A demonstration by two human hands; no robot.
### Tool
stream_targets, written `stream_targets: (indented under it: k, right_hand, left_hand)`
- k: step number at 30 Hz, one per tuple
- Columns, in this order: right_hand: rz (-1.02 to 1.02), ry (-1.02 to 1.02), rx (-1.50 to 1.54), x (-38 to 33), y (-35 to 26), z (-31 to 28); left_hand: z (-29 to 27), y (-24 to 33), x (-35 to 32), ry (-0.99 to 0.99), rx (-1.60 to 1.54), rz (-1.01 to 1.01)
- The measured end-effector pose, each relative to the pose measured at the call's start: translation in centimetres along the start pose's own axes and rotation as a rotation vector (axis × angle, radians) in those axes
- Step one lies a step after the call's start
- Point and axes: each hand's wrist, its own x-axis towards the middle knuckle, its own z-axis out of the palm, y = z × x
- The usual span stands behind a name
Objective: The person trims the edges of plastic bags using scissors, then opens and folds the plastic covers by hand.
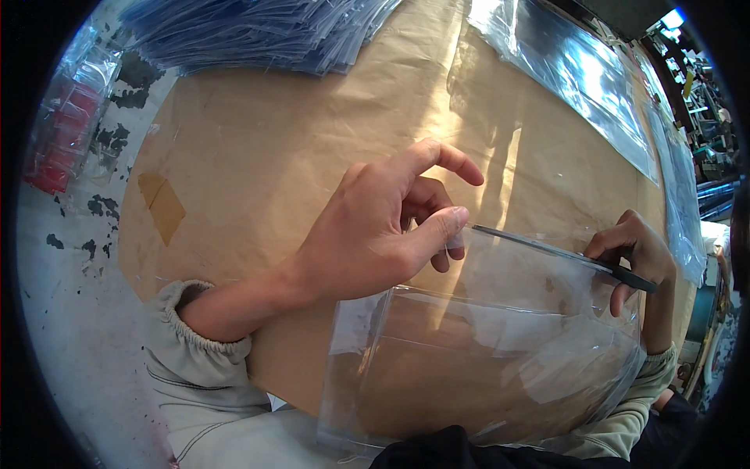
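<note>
Two bare hands work at the top edge of a clear plastic bag (pixel 484 352) that lies on a sheet of brown paper (pixel 266 141) spread over the table. In the head view, the left hand (pixel 375 227) comes in from the lower left in a pale sleeve; its thumb and middle fingers pinch the left end of the bag's dark zip strip (pixel 547 252), while the forefinger sticks out straight above. The right hand (pixel 637 254) curls over the other end of the strip, fingers closed tight on it near the right rim. A stack of clear bags (pixel 266 35) sits at the far edge of the paper, more clear bags (pixel 578 78) lie at the upper right, and a packet with red pieces (pixel 66 125) rests at the far left.
</note>
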Motion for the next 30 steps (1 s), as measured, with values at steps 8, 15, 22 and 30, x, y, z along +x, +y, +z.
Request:
stream_targets:
  k: [8, 15, 22, 30]
  right_hand:
    - [-0.005, 0.014, -0.091, 0.0, -0.1, 0.0]
    - [0.015, 0.001, -0.081, -0.1, -0.1, -0.2]
    - [0.001, -0.002, 0.01, 0.2, 0.1, -0.1]
    - [0.017, -0.054, 0.053, -0.2, 0.4, -0.3]
  left_hand:
    - [0.1, -0.2, 0.0, -0.001, 0.003, 0.008]
    - [0.1, -0.1, 0.1, -0.006, 0.026, 0.039]
    - [-0.4, 0.4, 0.0, -0.033, 0.153, 0.016]
    - [-2.1, 1.1, -0.4, -0.15, 0.357, 0.025]
